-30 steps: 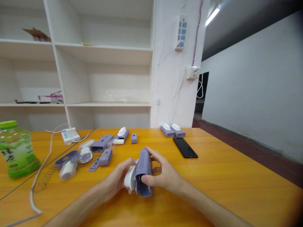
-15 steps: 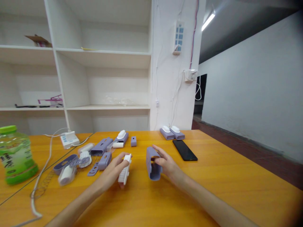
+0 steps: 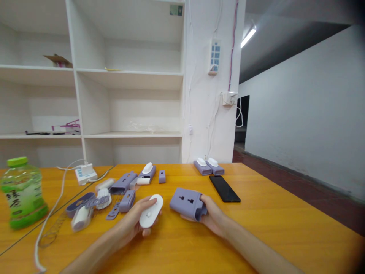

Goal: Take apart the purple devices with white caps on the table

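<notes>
left hand: i have my left hand (image 3: 138,217) closed around the white oval piece (image 3: 150,214), thumb lying on its flat face.
right hand: my right hand (image 3: 213,216) grips the purple case (image 3: 186,204) at its right end; some of my fingers are hidden behind and under it.
white oval piece: tilted in my left grip, flat face toward me, a small round bump near its lower end.
purple case: left of my right wrist, apart from the white oval piece, two dark slots showing on its upper face.
to my left: a purple block (image 3: 127,201) and a purple strip (image 3: 113,212) lie near a clear-wrapped white tube (image 3: 81,217).
far left: a green-capped bottle (image 3: 25,201) stands by a white cable (image 3: 54,207), which runs near a power strip (image 3: 85,175).
to my right: a black phone (image 3: 224,188) lies flat on the table (image 3: 265,228).
back edge: two purple boxes (image 3: 203,171) sit side by side, white tops on.
</notes>
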